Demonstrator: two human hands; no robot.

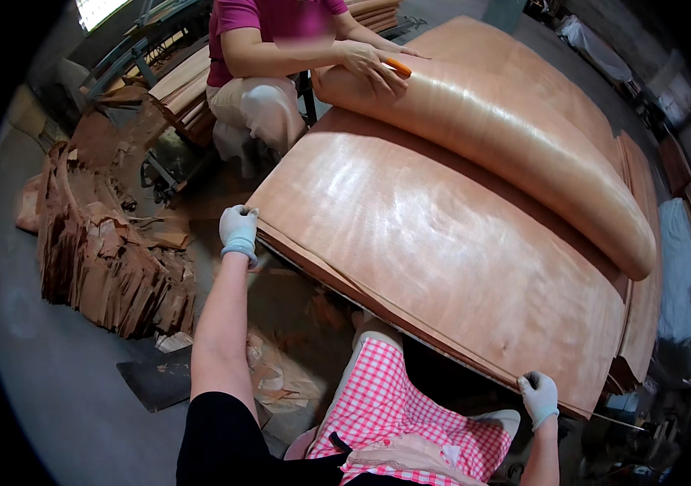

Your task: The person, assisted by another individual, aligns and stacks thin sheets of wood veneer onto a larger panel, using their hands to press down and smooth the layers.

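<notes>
A broad, thin wood veneer sheet [410,243], reddish-tan and shiny, lies on top of a stack in front of me. My left hand [239,231], in a white glove, is closed on its near left corner. Further right along the same near edge, my right hand [540,398], also gloved, pinches the sheet near its right corner. Both thumbs and fingertips are partly hidden at the edge. Across the far part lies a curled-over veneer roll [491,138], touched at its left end by a co-worker's hand [371,66] with an orange-handled tool [396,67].
The co-worker [256,49] sits at the far left corner of the stack. A pile of torn veneer scraps [102,243] stands on the floor to the left. More veneer sheets [641,259] lie along the right side. A dark flat board [155,385] is on the floor.
</notes>
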